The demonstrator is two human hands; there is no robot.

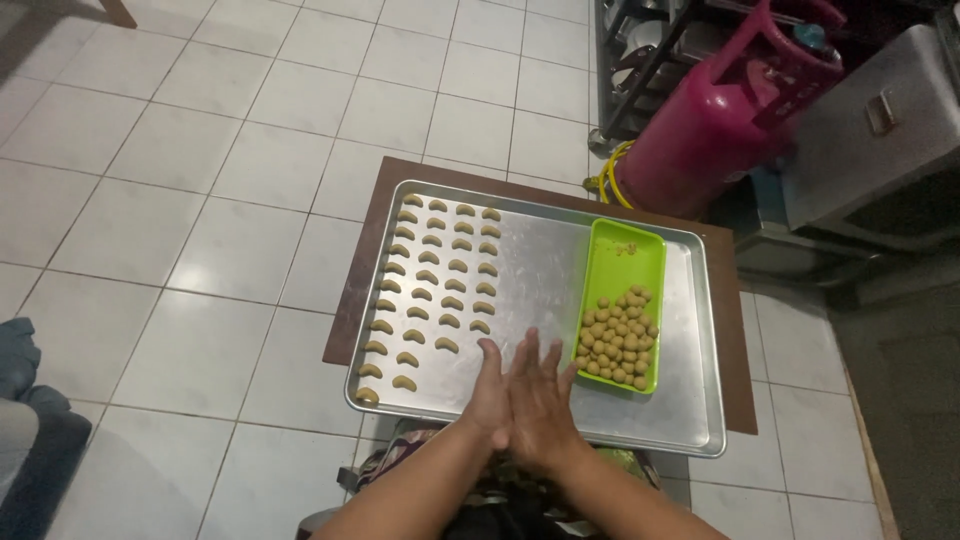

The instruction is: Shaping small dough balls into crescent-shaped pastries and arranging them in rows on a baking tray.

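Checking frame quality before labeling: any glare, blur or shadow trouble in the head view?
Head view: soft glare on the metal tray, mild; the pink gas cylinder at top right is smeared by blur; both hands pressed together are slightly soft; crescent dough pieces and dough balls in the green tray read clearly; shadows faint.

We take this for a home kitchen floor: white tiles (pixel 200 150), a baking tray (pixel 540 260) of shaped dough, and a gas cylinder (pixel 720 120) (pink) behind the tray.

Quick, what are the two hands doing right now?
Left hand: flat, fingers straight, pressed palm to palm against the other, over the metal tray.
Right hand: flat too; anything between the palms is hidden.
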